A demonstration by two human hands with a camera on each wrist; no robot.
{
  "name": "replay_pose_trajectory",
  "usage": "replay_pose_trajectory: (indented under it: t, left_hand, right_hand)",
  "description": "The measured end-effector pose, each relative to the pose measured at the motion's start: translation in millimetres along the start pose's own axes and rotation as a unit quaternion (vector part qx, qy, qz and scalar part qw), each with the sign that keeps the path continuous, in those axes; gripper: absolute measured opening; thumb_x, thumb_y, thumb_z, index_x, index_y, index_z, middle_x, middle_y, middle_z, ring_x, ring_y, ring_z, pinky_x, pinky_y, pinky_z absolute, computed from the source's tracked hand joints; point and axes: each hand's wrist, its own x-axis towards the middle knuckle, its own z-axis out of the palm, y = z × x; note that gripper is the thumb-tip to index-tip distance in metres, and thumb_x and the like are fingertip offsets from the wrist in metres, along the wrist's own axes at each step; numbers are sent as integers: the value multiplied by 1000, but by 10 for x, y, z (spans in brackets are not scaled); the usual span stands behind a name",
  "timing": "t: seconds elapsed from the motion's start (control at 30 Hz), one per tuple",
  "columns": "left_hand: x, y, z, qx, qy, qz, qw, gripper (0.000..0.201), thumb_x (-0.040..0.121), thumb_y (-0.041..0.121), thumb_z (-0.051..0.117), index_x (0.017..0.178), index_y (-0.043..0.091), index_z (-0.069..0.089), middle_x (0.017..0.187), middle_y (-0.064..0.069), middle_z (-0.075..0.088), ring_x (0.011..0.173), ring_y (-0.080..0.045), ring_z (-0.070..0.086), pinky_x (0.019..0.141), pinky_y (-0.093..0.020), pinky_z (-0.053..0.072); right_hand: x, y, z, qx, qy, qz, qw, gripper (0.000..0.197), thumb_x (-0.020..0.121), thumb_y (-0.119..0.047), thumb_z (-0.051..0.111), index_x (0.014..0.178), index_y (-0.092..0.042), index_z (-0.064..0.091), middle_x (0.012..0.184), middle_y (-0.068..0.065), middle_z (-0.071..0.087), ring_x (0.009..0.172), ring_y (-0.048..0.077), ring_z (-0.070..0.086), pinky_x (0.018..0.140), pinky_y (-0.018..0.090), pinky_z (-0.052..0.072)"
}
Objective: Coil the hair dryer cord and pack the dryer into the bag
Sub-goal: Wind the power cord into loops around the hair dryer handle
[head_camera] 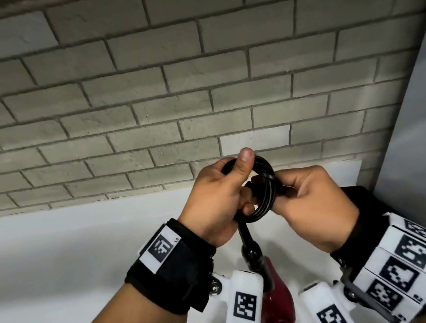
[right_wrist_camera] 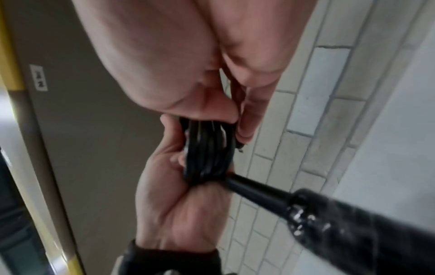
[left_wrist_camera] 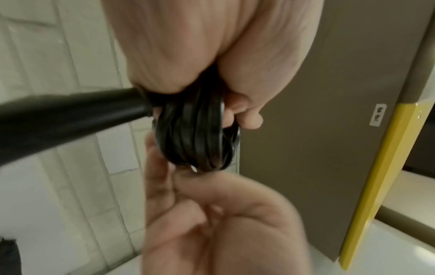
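Head view: both hands meet above the white worktop (head_camera: 59, 256), before a grey brick wall (head_camera: 146, 89). The left hand (head_camera: 218, 200) curls around a black coiled cord (head_camera: 265, 195); the right hand (head_camera: 313, 203) pinches its other side. The dark red hair dryer (head_camera: 276, 296) hangs below. Left wrist view: the cord's thick black sleeve (left_wrist_camera: 70, 119) leaves the coil. Right wrist view: the sleeve meets the dryer's glossy black handle (right_wrist_camera: 353, 234).

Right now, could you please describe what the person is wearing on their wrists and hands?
Both hands are bare. The left wrist carries a black fabric strap with one white square-code tag; the right wrist wears a black band ringed with white square-code tiles. White coded camera housings hang beneath.
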Motion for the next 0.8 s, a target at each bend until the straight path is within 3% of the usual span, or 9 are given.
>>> replay_pose_trajectory:
  t: [0.07, 0.17, 0.27, 0.33, 0.47, 0.53, 0.67, 0.73, 0.8]
  left_hand:
    - [7, -17, -25, 43, 1, 7, 999, 30, 80, 43, 63, 79, 13, 65, 57, -2, 43, 38, -12, 33, 42, -23, 33]
    - [35, -49, -51, 96, -7, 10, 995, 48, 82, 45, 61, 95, -1, 61, 58, -3, 60, 38, -12, 45, 43, -23, 41]
    - [57, -70, -64, 110, -10, 23, 994, 58, 79, 50, 62, 100, -4, 61, 73, -14, 60, 39, -10, 43, 46, -24, 45]
    - [57, -53, -71, 101, -11, 27, 995, 59, 78, 49, 62, 101, -5, 61, 75, -14, 60, 41, -10, 39, 47, -24, 46]
    - [64, -33, -97, 66, -23, 27, 997, 51, 80, 37, 67, 100, -9, 57, 61, -7, 54, 39, -8, 37, 45, -24, 46]
    - [74, -45, -118, 48, -36, 22, 998, 45, 82, 23, 71, 103, -11, 53, 55, -2, 50, 37, -8, 38, 45, -25, 45]
    - [65, -80, -127, 25, -60, -7, 998, 46, 87, 17, 65, 108, -21, 47, 56, 0, 53, 38, -8, 39, 47, -26, 48]
    - [56, -98, -135, 23, -60, -25, 998, 48, 86, 20, 63, 109, -19, 49, 59, -1, 57, 39, -8, 42, 51, -28, 52]
    - [45, -104, -158, 11, -71, -46, 996, 40, 87, 19, 62, 108, -14, 53, 64, -3, 61, 41, -10, 45, 55, -30, 53]
  right_hand:
    - [-29, -46, 35, 125, -5, 24, 992, 20, 64, -1, 69, 82, -5, 75, 79, 33, 70, 76, 53, 65, 76, 61, 53]
    - [-44, -96, 88, 177, 40, 33, 983, 13, 69, 4, 80, 78, 1, 70, 64, 11, 75, 60, 25, 71, 64, 32, 55]
    - [-41, -115, 128, 191, 82, 34, 978, 16, 72, 12, 73, 70, -3, 67, 54, 0, 71, 49, 10, 66, 51, 17, 50]
    - [-24, -135, 142, 221, 84, 42, 971, 22, 73, 18, 68, 74, -4, 63, 53, 1, 70, 48, 13, 66, 50, 19, 51]
    - [53, -142, 159, 268, 69, 64, 959, 49, 60, 9, 67, 93, -16, 41, 68, 18, 71, 61, 42, 63, 63, 43, 52]
    - [87, -152, 160, 246, 63, 79, 964, 45, 59, 7, 64, 98, -7, 48, 80, 30, 69, 67, 48, 65, 64, 44, 53]
    - [75, -163, 164, 255, 36, 92, 962, 20, 70, 24, 49, 87, 17, 55, 63, 28, 60, 54, 36, 64, 46, 30, 48]
    - [62, -147, 156, 249, 45, 97, 963, 14, 66, 18, 55, 77, 11, 59, 64, 24, 56, 51, 33, 62, 46, 30, 47]
    - [63, -146, 145, 226, 53, 95, 968, 13, 59, 9, 61, 61, -4, 62, 56, 16, 56, 49, 30, 59, 47, 31, 48]
